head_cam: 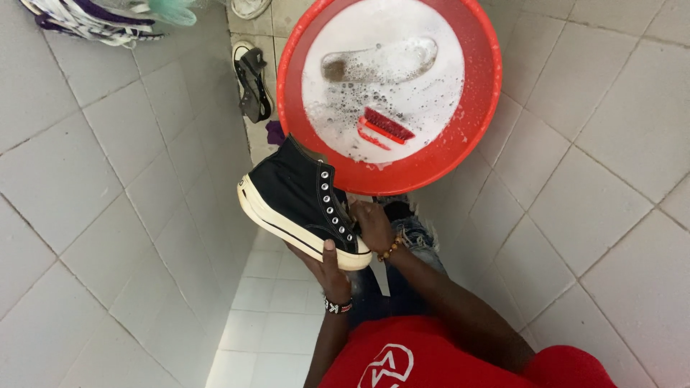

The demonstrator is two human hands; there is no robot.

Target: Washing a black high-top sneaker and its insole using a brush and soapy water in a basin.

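Black high-top sneaker point(302, 205) gripped underneath by left hand point(327, 269), right hand point(374, 224) closed at laces, beside red soapy basin point(483, 100).

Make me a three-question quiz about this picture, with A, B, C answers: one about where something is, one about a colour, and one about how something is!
1. Where is the scrubbing brush?
A. In the soapy water of the basin
B. On the floor tiles
C. Inside the shoe

2. What colour is the basin?
A. Blue
B. Red
C. Green

3. How is the black high-top shoe?
A. Sunk in the basin
B. Lying on the floor
C. Held up in the air by both hands

Answers: 1 A, the brush lies in the foam. 2 B, the rim is bright red. 3 C, the left hand grips the sole from below and the right hand touches the laced side, in front of the basin.
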